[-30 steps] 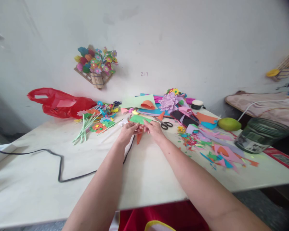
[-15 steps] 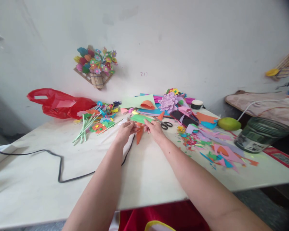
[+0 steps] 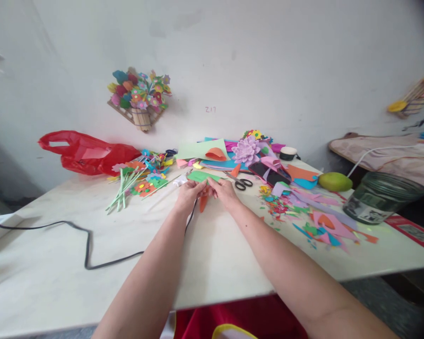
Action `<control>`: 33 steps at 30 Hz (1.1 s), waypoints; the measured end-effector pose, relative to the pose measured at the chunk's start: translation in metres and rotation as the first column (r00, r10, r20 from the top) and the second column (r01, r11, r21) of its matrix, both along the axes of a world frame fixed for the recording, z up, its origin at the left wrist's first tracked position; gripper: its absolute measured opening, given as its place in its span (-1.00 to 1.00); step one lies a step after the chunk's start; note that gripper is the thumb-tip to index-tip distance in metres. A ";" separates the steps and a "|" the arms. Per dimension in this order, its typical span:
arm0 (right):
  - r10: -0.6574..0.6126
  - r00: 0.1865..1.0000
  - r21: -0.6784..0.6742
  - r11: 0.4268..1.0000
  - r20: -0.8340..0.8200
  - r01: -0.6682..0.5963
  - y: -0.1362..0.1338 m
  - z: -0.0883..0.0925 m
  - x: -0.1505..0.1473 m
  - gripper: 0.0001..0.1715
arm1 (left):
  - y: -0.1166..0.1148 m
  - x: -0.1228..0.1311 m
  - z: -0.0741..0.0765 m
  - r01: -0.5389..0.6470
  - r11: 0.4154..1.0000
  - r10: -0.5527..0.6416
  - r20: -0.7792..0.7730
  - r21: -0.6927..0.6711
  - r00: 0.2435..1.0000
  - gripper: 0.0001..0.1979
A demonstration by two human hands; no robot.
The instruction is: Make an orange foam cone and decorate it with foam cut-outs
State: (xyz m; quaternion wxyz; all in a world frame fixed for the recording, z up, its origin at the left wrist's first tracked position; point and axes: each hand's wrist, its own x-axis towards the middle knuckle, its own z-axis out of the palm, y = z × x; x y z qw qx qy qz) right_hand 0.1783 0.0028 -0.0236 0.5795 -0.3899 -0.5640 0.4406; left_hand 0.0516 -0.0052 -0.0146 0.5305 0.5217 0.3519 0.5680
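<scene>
Firstly, a pale wall takes up most of the view, and before it stands a white desk. The person's two forearms reach over the near edge of the desk. At its far left side lies a red bag, while at the right side stands a green glass jar, with a fruit just beside it. On the wall, above the bag and somewhat to its right, hangs a bouquet of coloured flowers. A pale green sheet lies at the back of the desk.

The left hand and the right hand meet near the middle, their fingers bent, with the tips very close together. One cannot tell whether these fingers pinch something, because the tips are too small and partly hidden. The green piece is directly behind the fingertips, and its near edge is covered by them. To the right of the hands are a phone and, nearer to them, the scissors, whose black handles point to the right. Between the hands, an orange piece shows below the fingers. Smallest of all, coloured scraps are scattered on the right part of the desk.
</scene>
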 end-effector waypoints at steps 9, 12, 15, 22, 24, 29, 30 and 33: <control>-0.011 1.000 0.007 1.000 0.016 0.011 -0.001 0.001 -0.002 -0.48 | 0.005 0.001 -0.005 -0.071 0.997 0.072 -0.028 0.017 0.997 -0.63; -0.006 1.000 0.005 1.000 -0.002 0.006 -0.003 0.003 -0.003 -0.48 | 0.007 0.002 -0.007 -0.109 0.994 0.110 -0.035 0.023 0.993 -0.61; 0.003 1.000 0.004 1.000 -0.017 -0.002 -0.004 0.003 -0.003 -0.48 | 0.009 0.003 -0.007 -0.133 0.991 0.134 -0.044 0.021 0.990 -0.59; -0.042 0.999 0.003 0.999 0.015 0.042 -0.001 0.001 0.000 -0.49 | 0.005 0.001 -0.005 -0.059 0.998 0.060 -0.033 0.028 0.998 -0.62; -0.049 0.999 -0.007 0.999 0.014 0.049 0.000 0.001 0.001 -0.50 | 0.004 -0.001 -0.003 -0.010 1.000 0.010 -0.030 0.019 0.999 -0.65; -0.052 0.998 -0.020 0.998 -0.019 0.051 -0.001 0.003 0.001 -0.53 | 0.001 -0.008 0.001 0.075 0.997 -0.075 0.001 0.009 0.997 -0.72; -0.050 0.999 -0.021 0.999 -0.021 0.050 -0.001 0.003 0.001 -0.54 | 0.000 -0.009 0.002 0.097 0.995 -0.097 0.007 0.009 0.995 -0.74; -0.048 0.999 -0.009 0.999 -0.020 0.047 -0.001 0.003 0.001 -0.53 | 0.001 -0.013 0.002 0.155 0.988 -0.155 0.015 -0.002 0.988 -0.76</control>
